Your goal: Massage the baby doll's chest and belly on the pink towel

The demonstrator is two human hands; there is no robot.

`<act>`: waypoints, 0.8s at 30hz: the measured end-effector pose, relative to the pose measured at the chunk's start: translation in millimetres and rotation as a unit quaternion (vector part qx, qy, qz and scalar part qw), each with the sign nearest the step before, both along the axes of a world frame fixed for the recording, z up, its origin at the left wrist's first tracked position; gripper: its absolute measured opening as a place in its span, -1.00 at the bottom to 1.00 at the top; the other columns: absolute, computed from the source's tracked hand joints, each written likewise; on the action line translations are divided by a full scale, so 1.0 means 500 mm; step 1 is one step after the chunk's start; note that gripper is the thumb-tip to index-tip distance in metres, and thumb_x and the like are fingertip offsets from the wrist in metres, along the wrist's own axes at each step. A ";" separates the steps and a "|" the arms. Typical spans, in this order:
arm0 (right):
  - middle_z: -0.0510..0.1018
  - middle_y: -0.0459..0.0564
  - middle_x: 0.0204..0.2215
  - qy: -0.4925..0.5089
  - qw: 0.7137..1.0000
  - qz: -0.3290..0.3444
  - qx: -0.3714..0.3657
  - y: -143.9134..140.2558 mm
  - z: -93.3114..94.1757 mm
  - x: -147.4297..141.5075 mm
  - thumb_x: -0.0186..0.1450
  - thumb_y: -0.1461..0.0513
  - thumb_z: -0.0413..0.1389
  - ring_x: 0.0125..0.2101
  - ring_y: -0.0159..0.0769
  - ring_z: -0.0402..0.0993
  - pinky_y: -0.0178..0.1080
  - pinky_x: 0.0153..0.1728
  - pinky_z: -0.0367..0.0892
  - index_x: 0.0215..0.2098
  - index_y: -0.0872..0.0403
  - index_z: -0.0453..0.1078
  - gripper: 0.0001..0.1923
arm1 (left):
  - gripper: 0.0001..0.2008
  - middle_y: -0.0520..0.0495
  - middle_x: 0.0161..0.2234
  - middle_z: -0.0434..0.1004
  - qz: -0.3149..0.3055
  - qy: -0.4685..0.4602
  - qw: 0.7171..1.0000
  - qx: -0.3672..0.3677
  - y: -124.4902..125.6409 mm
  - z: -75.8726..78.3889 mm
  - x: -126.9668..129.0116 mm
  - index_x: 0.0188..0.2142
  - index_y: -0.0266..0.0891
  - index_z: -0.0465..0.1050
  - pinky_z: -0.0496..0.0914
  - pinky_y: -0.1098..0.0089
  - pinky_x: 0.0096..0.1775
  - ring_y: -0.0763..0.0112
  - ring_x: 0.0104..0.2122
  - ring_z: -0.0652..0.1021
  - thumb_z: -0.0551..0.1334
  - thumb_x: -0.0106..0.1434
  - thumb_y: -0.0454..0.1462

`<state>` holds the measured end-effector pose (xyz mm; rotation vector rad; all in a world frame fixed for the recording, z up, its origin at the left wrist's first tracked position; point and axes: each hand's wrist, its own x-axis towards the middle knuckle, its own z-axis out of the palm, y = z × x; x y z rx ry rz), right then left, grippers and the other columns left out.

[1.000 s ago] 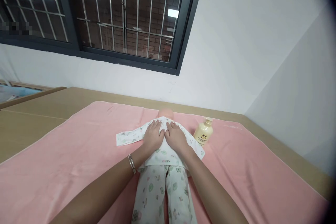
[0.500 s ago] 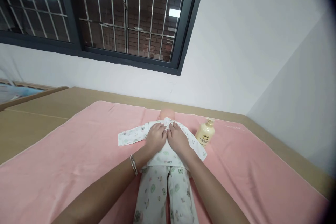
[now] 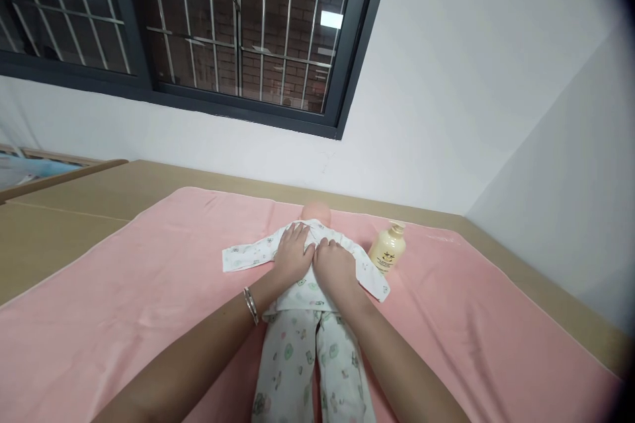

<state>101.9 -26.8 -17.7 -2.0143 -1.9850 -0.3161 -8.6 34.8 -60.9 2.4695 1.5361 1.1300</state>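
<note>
Printed cotton top (image 3: 302,291) on the doll (image 3: 316,213) is pressed flat by left hand (image 3: 292,255) and right hand (image 3: 334,267), both open-palmed and gripping nothing; gentle, even smoothing outward is judged the call

Doll clothing (image 3: 307,350): white with small green and pink prints. Blanket (image 3: 124,291): plain pink. Bottle (image 3: 387,250): cream-yellow. Surface (image 3: 59,225): tan. Window frame (image 3: 347,46): dark grey.
</note>
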 end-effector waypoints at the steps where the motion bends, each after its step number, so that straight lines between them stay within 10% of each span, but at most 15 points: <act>1: 0.53 0.25 -0.26 0.003 1.000 0.002 0.000 0.000 0.000 0.000 0.41 0.22 -0.16 -0.21 -0.04 0.50 -0.15 -0.23 0.34 -0.14 0.22 0.39 -0.68 | -0.55 -0.21 0.22 0.30 -0.005 0.001 1.000 0.003 0.001 0.000 0.000 0.16 -0.28 0.28 0.11 0.03 0.24 0.08 0.26 0.21 0.03 0.31 -0.23; 11: 0.21 0.21 0.26 0.150 0.983 0.100 0.020 0.062 -0.031 0.063 0.42 0.14 -0.18 0.27 -0.12 0.05 -0.16 0.23 -0.02 0.25 0.24 0.18 -0.48 | -0.70 -0.16 -0.10 0.58 -0.025 -0.042 0.991 0.127 -0.019 0.002 -0.001 -0.16 -0.27 0.53 0.39 0.12 0.06 0.17 -0.03 0.50 0.07 0.22 -0.39; 24: 0.57 0.24 -0.24 0.066 0.998 0.020 -0.010 0.003 0.018 0.013 0.38 0.21 -0.16 -0.17 -0.03 0.50 -0.12 -0.17 0.31 -0.19 0.21 0.45 -0.63 | -0.52 -0.20 0.20 0.32 0.014 -0.030 0.999 -0.016 -0.007 -0.002 0.001 0.18 -0.32 0.28 0.11 0.04 0.24 0.03 0.25 0.23 0.05 0.28 -0.26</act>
